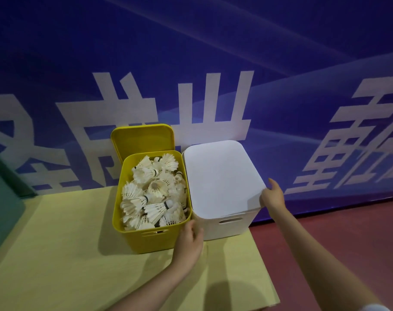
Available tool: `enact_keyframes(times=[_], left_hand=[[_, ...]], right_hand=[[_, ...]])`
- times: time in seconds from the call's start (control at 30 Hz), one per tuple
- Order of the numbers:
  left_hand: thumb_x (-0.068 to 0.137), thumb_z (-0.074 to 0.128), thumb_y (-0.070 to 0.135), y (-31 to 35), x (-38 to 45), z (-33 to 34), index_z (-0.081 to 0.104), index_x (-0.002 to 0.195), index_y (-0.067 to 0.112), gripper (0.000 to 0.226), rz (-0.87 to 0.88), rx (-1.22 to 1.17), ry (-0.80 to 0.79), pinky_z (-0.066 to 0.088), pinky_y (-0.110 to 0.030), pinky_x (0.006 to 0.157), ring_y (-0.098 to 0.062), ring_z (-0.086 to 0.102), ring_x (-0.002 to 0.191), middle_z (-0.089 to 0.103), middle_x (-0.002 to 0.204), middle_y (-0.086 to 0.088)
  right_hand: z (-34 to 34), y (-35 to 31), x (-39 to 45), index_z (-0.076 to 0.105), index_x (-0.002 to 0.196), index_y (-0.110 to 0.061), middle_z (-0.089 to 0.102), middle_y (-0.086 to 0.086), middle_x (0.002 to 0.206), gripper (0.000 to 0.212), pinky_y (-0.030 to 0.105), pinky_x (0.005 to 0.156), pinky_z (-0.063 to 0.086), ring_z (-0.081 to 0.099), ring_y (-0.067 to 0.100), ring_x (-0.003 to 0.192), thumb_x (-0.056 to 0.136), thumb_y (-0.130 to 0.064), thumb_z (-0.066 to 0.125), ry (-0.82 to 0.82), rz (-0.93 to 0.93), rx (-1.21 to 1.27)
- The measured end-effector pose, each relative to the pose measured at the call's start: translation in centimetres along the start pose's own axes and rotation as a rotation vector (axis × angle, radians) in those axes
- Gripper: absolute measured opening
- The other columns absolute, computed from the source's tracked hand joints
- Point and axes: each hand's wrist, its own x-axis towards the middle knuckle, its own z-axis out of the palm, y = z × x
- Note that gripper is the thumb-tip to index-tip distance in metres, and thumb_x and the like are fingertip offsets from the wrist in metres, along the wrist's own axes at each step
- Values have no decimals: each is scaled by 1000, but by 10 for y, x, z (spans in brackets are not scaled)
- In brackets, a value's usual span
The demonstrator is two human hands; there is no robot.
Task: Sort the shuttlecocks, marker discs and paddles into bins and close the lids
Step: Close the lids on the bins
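Observation:
A yellow bin [146, 240] stands open, filled with several white shuttlecocks [154, 191]. Its yellow lid [141, 139] leans upright behind it against the wall. To its right stands a white bin [230, 225] with a white lid [222, 176] lying on top. My left hand [190, 240] touches the near left corner of the white bin, between the two bins. My right hand [272, 196] holds the lid's near right corner. No discs or paddles are visible.
Both bins sit on a pale yellow table [67, 254] pushed against a blue banner wall [213, 63] with white characters. A dark green container [2, 207] stands at the left edge. Red floor [348, 232] lies to the right of the table.

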Motion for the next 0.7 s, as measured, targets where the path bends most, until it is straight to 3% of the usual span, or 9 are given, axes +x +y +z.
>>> enact_keyframes(times=[0.1, 0.23, 0.33, 0.43, 0.53, 0.63, 0.7], left_hand=[[89, 45, 51, 8, 7, 4, 25, 148, 29, 67, -1, -74, -48, 35, -39, 110, -10, 37, 133, 38, 146, 13], [95, 50, 37, 35, 11, 16, 11, 151, 27, 69, 25, -236, 58, 23, -32, 116, -7, 26, 138, 27, 151, 14], [97, 48, 31, 42, 26, 9, 5, 152, 29, 69, 41, -250, 105, 21, -34, 118, -10, 21, 143, 19, 155, 11], [99, 44, 25, 44, 48, -8, 19, 150, 27, 57, 71, -206, 40, 26, -35, 116, -9, 28, 139, 30, 148, 14], [99, 42, 23, 47, 60, -13, 23, 149, 27, 54, 101, -187, -24, 28, -36, 115, -7, 32, 136, 34, 149, 10], [98, 39, 15, 54, 68, -12, 30, 144, 25, 49, 78, -259, 5, 33, -32, 109, -9, 40, 130, 43, 142, 9], [99, 37, 12, 61, 74, -15, 34, 143, 23, 46, 29, -316, 26, 34, -27, 100, -8, 43, 123, 46, 135, 10]], right_hand=[[-2, -1, 5, 44, 141, -10, 57, 13, 127, 54, 44, 86, 50, 55, 28, 107, 88, 2, 35, -50, 30, 33], [0, 9, -2, 47, 137, -15, 58, 6, 125, 47, 37, 77, 48, 57, 26, 108, 91, -24, 48, -57, -81, -193], [3, 12, 0, 45, 138, -16, 55, 9, 129, 47, 44, 90, 48, 51, 30, 117, 93, -28, 48, 12, -147, -269], [5, 10, 7, 42, 139, -13, 43, 17, 132, 46, 45, 97, 39, 35, 35, 127, 94, -23, 45, 25, -114, -392], [8, 9, 13, 44, 137, -12, 43, 18, 129, 43, 41, 89, 41, 47, 35, 113, 95, -18, 38, -51, -107, -391], [7, 11, 19, 54, 126, -9, 58, 15, 112, 38, 38, 77, 48, 57, 30, 94, 95, -14, 34, -84, -121, -354], [3, 9, 18, 59, 121, -8, 62, 11, 105, 36, 35, 73, 46, 58, 28, 94, 94, -10, 34, -111, -115, -287]])
